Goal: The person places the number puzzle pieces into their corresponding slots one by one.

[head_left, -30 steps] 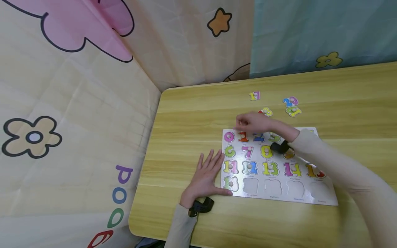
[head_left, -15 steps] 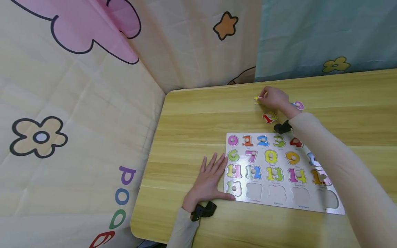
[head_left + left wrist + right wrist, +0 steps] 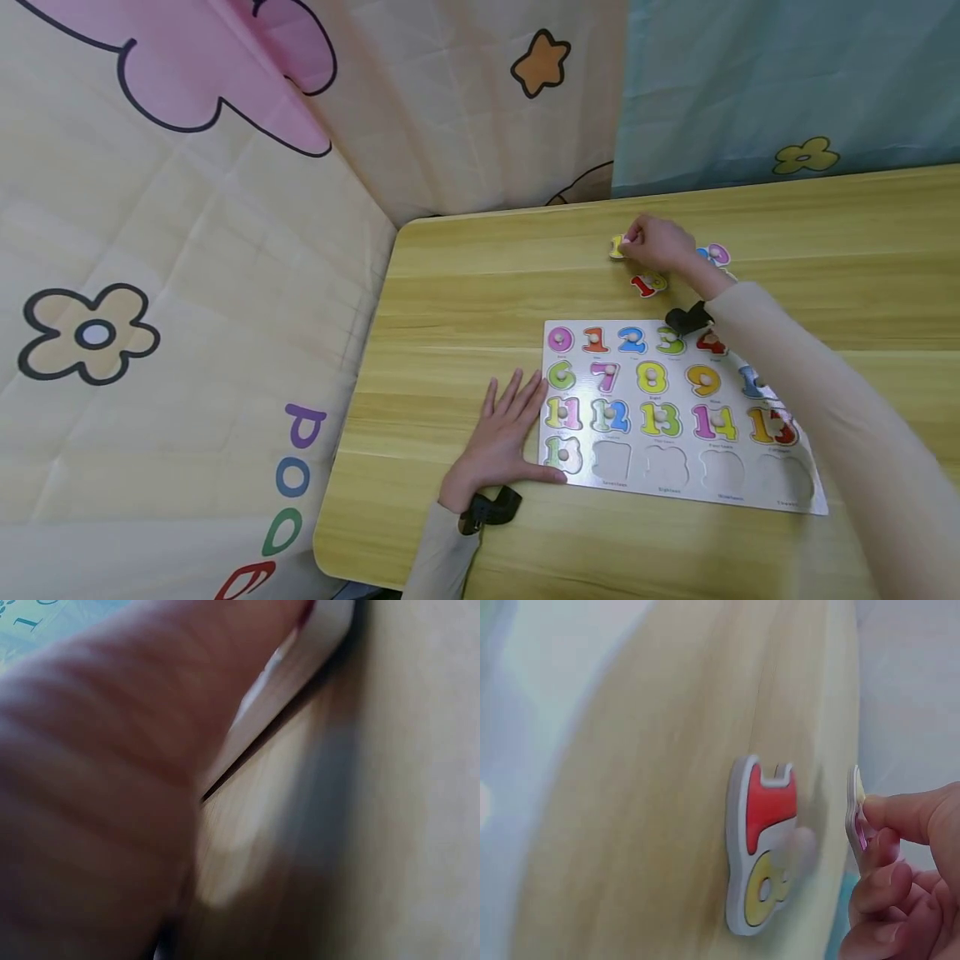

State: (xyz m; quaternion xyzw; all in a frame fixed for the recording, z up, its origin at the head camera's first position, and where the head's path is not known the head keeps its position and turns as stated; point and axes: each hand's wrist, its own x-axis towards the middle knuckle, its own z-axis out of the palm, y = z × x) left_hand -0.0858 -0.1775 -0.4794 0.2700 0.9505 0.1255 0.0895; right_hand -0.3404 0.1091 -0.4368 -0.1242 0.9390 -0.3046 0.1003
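My right hand (image 3: 663, 243) pinches a number 17 puzzle piece (image 3: 617, 247) by thumb and finger near the table's back edge. In the right wrist view this piece (image 3: 852, 814) shows edge-on at the fingertips. Just below that hand lies a red and yellow number 18 piece (image 3: 648, 285), with its knob upward. My left hand (image 3: 495, 446) lies spread against the left side of a white number puzzle board (image 3: 636, 442), thumb on its lower corner. Pieces fill the board's upper rows and the first slot of its bottom row; the other bottom-row recesses show bare.
A blue and purple number 20 piece (image 3: 714, 253) lies right of my right hand, and another piece beside it is mostly hidden by the wrist. The wooden table (image 3: 435, 317) meets printed curtains (image 3: 465, 125) at its back and left. My right forearm covers the board's right part.
My right hand has moved from above the board's top edge to the back of the table and taken hold of the 17 piece. My left hand stays at the board's side.
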